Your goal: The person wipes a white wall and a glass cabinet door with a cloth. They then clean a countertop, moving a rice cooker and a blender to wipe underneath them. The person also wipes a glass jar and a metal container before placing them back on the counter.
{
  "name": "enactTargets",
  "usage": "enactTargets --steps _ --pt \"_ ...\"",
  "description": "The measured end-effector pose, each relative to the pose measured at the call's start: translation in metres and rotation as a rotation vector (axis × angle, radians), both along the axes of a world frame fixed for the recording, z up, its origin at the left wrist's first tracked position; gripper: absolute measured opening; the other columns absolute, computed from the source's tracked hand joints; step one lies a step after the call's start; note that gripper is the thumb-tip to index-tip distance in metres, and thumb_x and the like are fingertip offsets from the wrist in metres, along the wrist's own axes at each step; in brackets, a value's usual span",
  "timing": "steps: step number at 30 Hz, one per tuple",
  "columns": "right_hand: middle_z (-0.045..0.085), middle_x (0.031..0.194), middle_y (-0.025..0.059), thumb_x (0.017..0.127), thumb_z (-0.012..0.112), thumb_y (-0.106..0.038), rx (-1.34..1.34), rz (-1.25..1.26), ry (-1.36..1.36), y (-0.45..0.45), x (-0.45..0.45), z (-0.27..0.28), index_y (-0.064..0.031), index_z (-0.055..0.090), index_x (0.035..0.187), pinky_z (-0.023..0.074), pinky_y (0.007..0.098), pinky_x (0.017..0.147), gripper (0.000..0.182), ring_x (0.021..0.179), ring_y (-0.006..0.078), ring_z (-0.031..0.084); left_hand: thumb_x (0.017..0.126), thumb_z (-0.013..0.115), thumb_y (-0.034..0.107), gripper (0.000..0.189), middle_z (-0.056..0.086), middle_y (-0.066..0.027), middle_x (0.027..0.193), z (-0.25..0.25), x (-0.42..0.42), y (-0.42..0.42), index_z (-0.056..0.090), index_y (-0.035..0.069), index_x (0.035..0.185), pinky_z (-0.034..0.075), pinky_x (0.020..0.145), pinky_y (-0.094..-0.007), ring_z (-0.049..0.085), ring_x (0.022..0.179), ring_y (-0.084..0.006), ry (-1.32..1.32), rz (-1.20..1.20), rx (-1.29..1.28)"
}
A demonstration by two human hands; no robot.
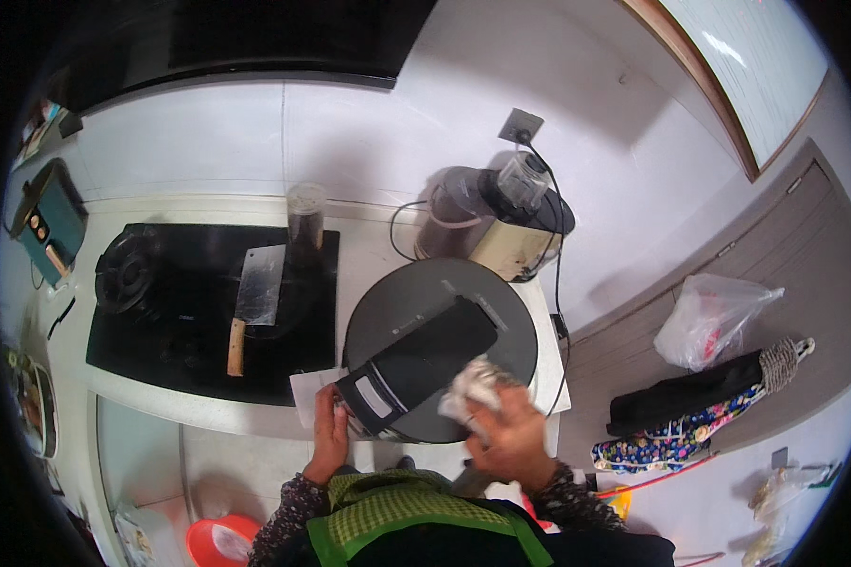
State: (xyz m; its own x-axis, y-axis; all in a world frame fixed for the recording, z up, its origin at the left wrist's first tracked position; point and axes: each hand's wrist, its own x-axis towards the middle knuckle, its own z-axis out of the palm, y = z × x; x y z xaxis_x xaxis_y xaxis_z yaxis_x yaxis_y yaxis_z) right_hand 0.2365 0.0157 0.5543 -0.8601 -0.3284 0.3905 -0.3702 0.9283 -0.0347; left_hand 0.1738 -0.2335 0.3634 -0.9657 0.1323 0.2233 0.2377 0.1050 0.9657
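Observation:
A round dark electric baking pan stands at the counter's right end, a black band with a silver-white panel running across its lid. At the band's front left end, my left hand grips the edge of the pan; part of the grip is hidden. My right hand, slightly blurred, holds a crumpled whitish cloth against the pan's right front surface. A white flat piece lies under the pan's left front, beside my left fingers.
Left is a black cooktop with a wooden-handled cleaver and a lidded jar. Behind the pan stand a blender-like appliance and a bucket-like container. A black cord hangs at right. A red basin sits below.

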Motion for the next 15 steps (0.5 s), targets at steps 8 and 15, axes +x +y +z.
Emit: enactTargets --steps 8,15 --pt "0.054 0.118 0.0154 0.065 0.075 -0.024 -0.188 0.248 -0.208 -0.045 0.01 0.0 -0.0139 0.068 0.11 0.0554 0.0388 0.071 0.046 0.098 0.0291 0.056 0.099 0.038 0.021 0.04 0.046 -0.0166 0.124 0.003 -0.002 -0.005 0.04 -0.003 0.131 0.036 0.101 -0.0361 0.047 0.116 -0.0281 -0.032 -0.023 0.008" --pt "0.055 0.12 0.0114 0.065 0.074 -0.022 -0.189 0.13 -0.036 0.034 -0.001 -0.011 -0.0199 0.07 0.107 0.0554 0.0385 0.072 0.042 0.095 0.0287 0.059 0.1 0.039 0.023 0.041 0.048 -0.0166 0.125 0.003 -0.002 -0.012 0.04 -0.003 0.132 0.036 0.102 -0.036 0.048 0.118 -0.0275 -0.05 -0.079 0.002"
